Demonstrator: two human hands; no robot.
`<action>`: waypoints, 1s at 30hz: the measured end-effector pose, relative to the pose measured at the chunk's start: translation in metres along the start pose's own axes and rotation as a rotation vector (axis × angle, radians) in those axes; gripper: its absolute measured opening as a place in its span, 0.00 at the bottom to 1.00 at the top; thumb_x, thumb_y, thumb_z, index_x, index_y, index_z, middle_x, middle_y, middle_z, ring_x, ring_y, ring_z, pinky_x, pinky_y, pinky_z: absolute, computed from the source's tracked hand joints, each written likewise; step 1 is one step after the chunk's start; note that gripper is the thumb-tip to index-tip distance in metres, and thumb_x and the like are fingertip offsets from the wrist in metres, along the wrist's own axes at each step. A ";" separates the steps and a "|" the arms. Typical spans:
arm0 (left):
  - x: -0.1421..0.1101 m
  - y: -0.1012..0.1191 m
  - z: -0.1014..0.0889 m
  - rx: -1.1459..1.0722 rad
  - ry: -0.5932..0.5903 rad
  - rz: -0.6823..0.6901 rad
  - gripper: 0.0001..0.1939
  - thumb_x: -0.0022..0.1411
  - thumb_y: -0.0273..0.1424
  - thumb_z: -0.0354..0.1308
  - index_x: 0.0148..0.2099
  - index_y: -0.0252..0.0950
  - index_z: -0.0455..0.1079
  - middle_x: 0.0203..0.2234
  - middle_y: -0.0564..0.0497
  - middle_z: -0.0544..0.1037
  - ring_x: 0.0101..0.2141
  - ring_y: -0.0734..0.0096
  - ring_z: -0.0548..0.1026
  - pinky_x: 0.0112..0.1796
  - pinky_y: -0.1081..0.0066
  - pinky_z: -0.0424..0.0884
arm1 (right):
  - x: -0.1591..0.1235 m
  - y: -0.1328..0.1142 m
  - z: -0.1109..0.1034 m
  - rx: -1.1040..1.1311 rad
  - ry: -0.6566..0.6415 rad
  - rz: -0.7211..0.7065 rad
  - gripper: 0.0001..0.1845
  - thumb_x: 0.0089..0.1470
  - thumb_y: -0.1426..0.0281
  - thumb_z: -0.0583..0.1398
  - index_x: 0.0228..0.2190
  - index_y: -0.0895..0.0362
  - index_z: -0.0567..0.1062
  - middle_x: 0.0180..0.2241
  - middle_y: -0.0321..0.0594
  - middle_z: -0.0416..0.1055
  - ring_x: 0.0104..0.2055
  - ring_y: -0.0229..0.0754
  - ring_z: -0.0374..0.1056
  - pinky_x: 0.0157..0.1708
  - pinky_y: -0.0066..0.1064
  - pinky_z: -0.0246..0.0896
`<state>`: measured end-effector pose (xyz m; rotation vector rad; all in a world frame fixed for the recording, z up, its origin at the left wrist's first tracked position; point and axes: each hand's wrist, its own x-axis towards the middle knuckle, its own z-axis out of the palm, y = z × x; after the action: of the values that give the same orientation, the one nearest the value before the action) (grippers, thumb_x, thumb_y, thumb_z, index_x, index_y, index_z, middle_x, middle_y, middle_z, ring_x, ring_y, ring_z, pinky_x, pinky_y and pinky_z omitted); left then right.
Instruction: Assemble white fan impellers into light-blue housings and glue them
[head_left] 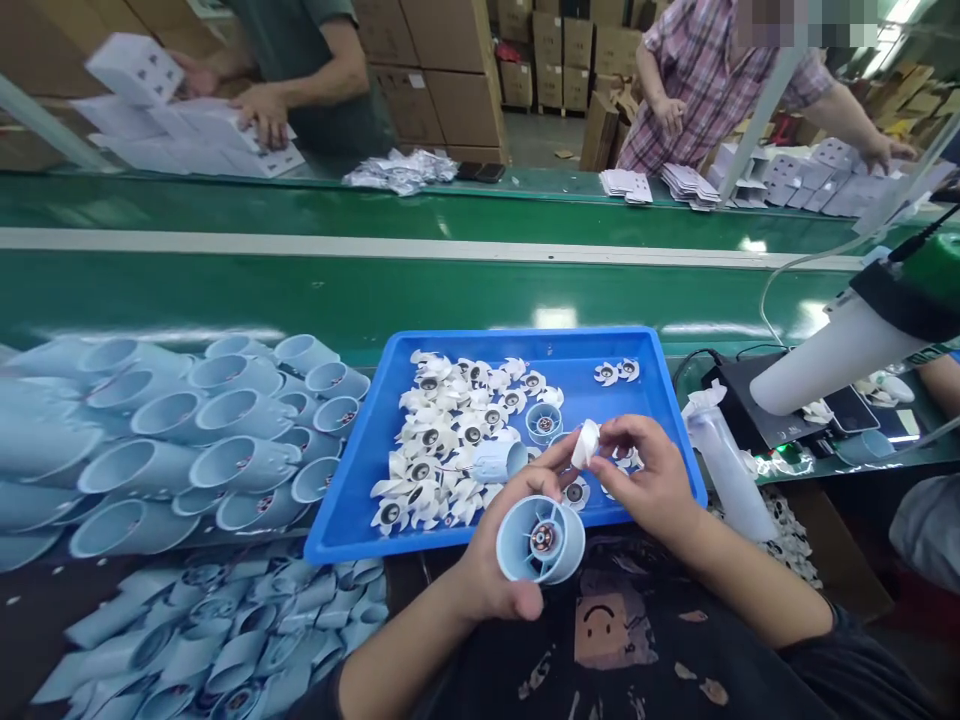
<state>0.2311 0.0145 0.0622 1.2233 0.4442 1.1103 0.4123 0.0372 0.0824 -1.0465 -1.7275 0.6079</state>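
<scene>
My left hand (491, 550) is wrapped round a light blue fan housing (541, 540), its open end toward me with a copper-wound motor core inside. Just above it, my right hand (649, 470) pinches a white fan impeller (586, 445) between thumb and fingers; the left fingertips reach close to it. Beneath both hands lies a blue tray (600, 345). A heap of white impellers (431, 437) fills its left and middle part. Another blue housing (499, 461) rests on its side among them, and one more (544, 423) stands with its opening up.
Stacked blue housings (247, 465) stand left of the tray, with more (240, 640) lower down. At the right are a black box (757, 400), a white cylindrical tool (840, 355) and a plastic-wrapped roll (731, 470). Across the green conveyor (300, 290), two people handle white boxes (142, 70).
</scene>
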 end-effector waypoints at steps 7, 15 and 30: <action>0.001 0.017 -0.006 0.391 0.016 0.015 0.35 0.44 0.58 0.65 0.44 0.39 0.61 0.49 0.37 0.74 0.50 0.49 0.75 0.48 0.54 0.71 | 0.003 0.010 -0.006 0.226 -0.098 0.124 0.09 0.58 0.65 0.57 0.41 0.54 0.67 0.32 0.37 0.73 0.29 0.36 0.72 0.28 0.27 0.68; 0.012 0.022 -0.006 1.255 0.041 0.182 0.18 0.59 0.39 0.58 0.49 0.36 0.63 0.41 0.43 0.78 0.42 0.58 0.78 0.42 0.59 0.75 | 0.013 -0.036 -0.026 -0.305 -0.378 -0.318 0.09 0.54 0.75 0.58 0.39 0.58 0.72 0.37 0.42 0.74 0.38 0.40 0.69 0.38 0.34 0.63; 0.004 0.045 -0.015 1.522 -0.181 0.218 0.10 0.60 0.37 0.49 0.38 0.38 0.68 0.25 0.50 0.80 0.24 0.63 0.78 0.22 0.68 0.73 | 0.020 -0.043 -0.008 -0.448 -0.725 -0.418 0.13 0.63 0.70 0.54 0.41 0.54 0.78 0.36 0.39 0.70 0.36 0.39 0.60 0.39 0.30 0.55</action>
<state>0.2016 0.0227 0.0985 2.7031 1.1159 0.7123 0.4009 0.0320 0.1284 -0.7455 -2.7236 0.3473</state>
